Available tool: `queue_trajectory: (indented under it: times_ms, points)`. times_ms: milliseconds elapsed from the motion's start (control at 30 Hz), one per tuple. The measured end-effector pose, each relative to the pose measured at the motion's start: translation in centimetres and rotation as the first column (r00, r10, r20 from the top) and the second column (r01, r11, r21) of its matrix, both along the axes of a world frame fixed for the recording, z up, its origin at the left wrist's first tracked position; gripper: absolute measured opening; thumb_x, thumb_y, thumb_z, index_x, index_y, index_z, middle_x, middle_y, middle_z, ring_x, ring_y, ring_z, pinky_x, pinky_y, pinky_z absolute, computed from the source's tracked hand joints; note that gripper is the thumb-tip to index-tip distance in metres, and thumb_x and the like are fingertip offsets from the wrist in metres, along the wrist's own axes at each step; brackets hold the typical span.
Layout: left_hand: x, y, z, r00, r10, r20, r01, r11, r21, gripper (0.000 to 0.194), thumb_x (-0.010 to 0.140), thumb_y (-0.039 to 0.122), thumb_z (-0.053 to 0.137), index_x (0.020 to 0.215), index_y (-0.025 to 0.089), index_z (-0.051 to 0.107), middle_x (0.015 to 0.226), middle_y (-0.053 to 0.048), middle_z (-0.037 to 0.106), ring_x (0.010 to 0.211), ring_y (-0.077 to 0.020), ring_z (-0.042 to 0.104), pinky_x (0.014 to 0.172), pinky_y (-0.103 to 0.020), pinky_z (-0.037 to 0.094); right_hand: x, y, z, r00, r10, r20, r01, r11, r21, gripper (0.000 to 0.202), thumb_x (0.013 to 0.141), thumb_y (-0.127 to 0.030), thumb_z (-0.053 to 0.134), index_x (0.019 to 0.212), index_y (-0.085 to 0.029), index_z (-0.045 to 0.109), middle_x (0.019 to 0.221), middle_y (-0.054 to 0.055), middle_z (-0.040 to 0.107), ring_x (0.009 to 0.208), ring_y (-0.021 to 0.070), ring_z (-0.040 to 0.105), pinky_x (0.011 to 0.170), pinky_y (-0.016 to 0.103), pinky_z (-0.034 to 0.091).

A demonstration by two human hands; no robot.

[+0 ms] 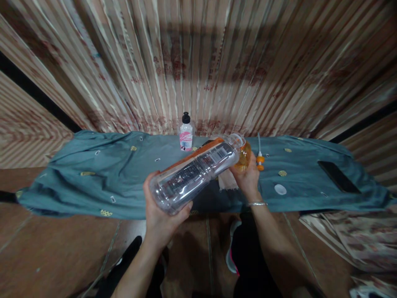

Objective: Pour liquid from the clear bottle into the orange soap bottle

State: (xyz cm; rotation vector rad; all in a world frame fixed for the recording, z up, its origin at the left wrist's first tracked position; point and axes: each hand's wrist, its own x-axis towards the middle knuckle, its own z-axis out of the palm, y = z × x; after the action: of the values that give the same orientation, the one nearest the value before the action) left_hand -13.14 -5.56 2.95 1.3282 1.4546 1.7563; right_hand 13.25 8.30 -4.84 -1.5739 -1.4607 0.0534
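Left hand (pixel 161 220): clasped around base of large clear bottle (pixel 192 177), slanting away rightward along its long axis, with mouth close by amber bottle (pixel 243 160), contact unclear. Right hand (pixel 248 180): wrapped around amber bottle, nearer that mouth.

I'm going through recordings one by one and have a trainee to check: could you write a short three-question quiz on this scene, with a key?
1. Multiple choice: What does the left hand hold?
A) a pump
B) a large clear bottle
C) a brush

2. True or false: The right hand holds nothing.

3. Fill in: On the patterned cloth, to the right of the white disc in the picture, lies a black ____.

Key:
1. B.
2. False; the right hand holds a small orange bottle at the mouth end of the large clear bottle.
3. phone.
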Motion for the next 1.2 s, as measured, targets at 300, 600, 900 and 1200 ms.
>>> queue_trajectory:
  times_ms: [300, 600, 900, 1200]
  points:
    - [0.22, 0.03, -0.09, 0.999, 0.028, 0.025, -0.027, 0.999, -0.023, 0.091, 0.058, 0.042, 0.096, 0.134, 0.027, 0.048, 0.117, -0.006, 0.065, 0.098, -0.0246, 0.074, 0.085, -0.039, 0.065, -0.01, 0.12, 0.17, 1.000, -0.018, -0.025, 0.018, 1.000, -0.024, 0.087, 0.079, -0.068, 0.075, 0.147, -0.017, 0.054, 0.134, 0.022, 0.077, 0.118, 0.0380, 0.078, 0.097, 0.050, 0.064]
    - [0.47, 0.20, 0.21, 0.998, 0.015, 0.060, -0.017, 1.000, 0.024, 0.087, 0.058, 0.033, 0.094, 0.131, 0.024, 0.048, 0.113, -0.006, 0.068, 0.095, -0.0233, 0.076, 0.083, -0.036, 0.065, -0.09, 0.12, 0.31, 0.999, -0.004, -0.043, 0.002, 0.999, -0.044, 0.087, 0.077, -0.058, 0.079, 0.147, -0.015, 0.053, 0.136, 0.024, 0.075, 0.120, 0.0396, 0.075, 0.100, 0.053, 0.063]
    - [0.27, 0.27, -0.34, 0.999, -0.004, 0.046, 0.003, 1.000, 0.028, 0.088, 0.060, 0.036, 0.095, 0.133, 0.025, 0.047, 0.114, -0.005, 0.068, 0.096, -0.0229, 0.075, 0.085, -0.036, 0.064, -0.09, 0.10, 0.43, 0.998, 0.003, -0.058, -0.006, 0.999, -0.053, 0.089, 0.077, -0.063, 0.076, 0.148, -0.014, 0.053, 0.136, 0.024, 0.074, 0.120, 0.0387, 0.075, 0.101, 0.052, 0.062]
    - [0.04, 0.27, -0.58, 1.000, 0.010, 0.025, -0.011, 0.999, 0.030, 0.091, 0.060, 0.040, 0.096, 0.135, 0.026, 0.048, 0.117, -0.006, 0.067, 0.100, -0.0243, 0.074, 0.089, -0.038, 0.064, -0.03, 0.15, 0.38, 0.997, 0.005, -0.082, -0.010, 0.998, -0.059, 0.089, 0.074, -0.059, 0.079, 0.147, -0.014, 0.052, 0.138, 0.025, 0.073, 0.121, 0.0404, 0.074, 0.100, 0.054, 0.062]
